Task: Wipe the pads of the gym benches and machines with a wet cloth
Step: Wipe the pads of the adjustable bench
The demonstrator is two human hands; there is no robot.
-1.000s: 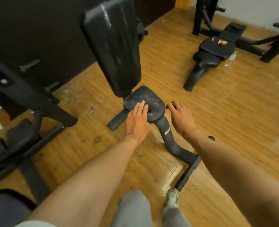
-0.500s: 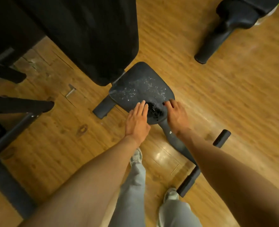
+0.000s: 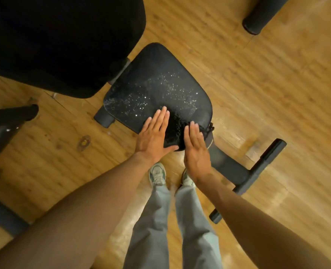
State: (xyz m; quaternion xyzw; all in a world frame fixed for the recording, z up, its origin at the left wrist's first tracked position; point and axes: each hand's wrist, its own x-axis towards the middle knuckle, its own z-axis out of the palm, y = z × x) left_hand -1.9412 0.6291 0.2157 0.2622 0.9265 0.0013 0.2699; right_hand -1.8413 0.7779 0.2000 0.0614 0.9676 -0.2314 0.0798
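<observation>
Fingers (image 3: 161, 121) flat beside dark cloth (image 3: 175, 131), droplets on seat pad (image 3: 160, 82)

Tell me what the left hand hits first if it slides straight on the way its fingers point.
Likely only more of the black padded seat: the left hand lies flat, fingers pointing up-right across its white-speckled surface. Beyond the far edge lies wooden floor; depth is unclear.

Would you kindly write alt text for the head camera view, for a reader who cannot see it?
Two flat hands, left hand and right hand, press a dark wet cloth onto the near edge of a black padded bench seat speckled with water droplets. A black backrest pad rises behind, over a wooden plank floor.
</observation>
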